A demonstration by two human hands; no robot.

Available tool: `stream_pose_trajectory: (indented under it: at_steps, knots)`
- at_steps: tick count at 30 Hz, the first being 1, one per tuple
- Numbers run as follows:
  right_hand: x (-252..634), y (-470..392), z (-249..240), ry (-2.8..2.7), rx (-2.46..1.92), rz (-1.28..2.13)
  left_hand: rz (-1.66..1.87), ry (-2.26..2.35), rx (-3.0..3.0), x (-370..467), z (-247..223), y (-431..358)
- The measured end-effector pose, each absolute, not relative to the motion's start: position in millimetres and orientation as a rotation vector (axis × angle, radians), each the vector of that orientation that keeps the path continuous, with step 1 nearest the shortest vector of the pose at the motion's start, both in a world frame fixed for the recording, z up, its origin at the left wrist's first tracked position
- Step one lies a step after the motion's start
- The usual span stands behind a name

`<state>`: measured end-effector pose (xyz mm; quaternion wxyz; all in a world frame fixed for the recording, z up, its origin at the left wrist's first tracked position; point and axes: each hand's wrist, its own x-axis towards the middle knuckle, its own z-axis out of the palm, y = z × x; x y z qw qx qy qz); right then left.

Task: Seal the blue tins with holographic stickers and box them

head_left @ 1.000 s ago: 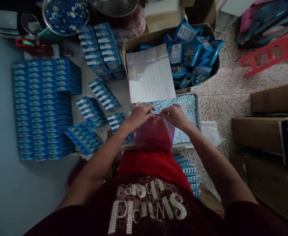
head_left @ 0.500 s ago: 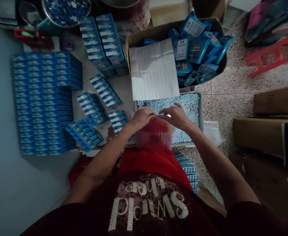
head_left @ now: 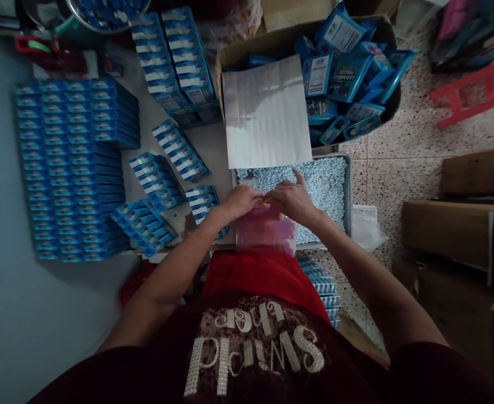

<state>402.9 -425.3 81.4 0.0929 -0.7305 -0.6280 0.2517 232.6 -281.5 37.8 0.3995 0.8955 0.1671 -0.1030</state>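
A clear plastic bag (head_left: 265, 233) hangs in front of the red apron, pinkish where the light falls on it. Its upper edge is pinched by my left hand (head_left: 242, 202), whose fingers are closed. Beside it, my right hand (head_left: 292, 200) grips the same edge, fingertips almost meeting the left ones, with one finger raised. Both hands are over the near part of a metal tray (head_left: 348, 196) that holds many small pale blue pellets (head_left: 325, 179). A whitish shiny sheet (head_left: 268, 115) lies just beyond, covering the tray's far edge.
A carton (head_left: 392, 95) full of blue packets (head_left: 348, 73) stands behind the tray. Stacked blue boxes (head_left: 74, 168) fill the left, with smaller groups of boxes (head_left: 154, 179) nearer. Brown cartons (head_left: 449, 230) and a red plastic stool (head_left: 478, 92) are on the right-hand floor.
The bag has moved from a blurred, bunched red shape to a flatter, clearer one. My hands have come slightly left and closer together, and the right finger points up more.
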Motion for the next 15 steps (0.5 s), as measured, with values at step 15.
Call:
stream_pose_trajectory:
  at_steps: [15]
  knots:
    - [381.6,-413.3,60.8,-1.967,-2.203,0.767,-0.165,0.623,2.088,213.0,22.2,-266.9]
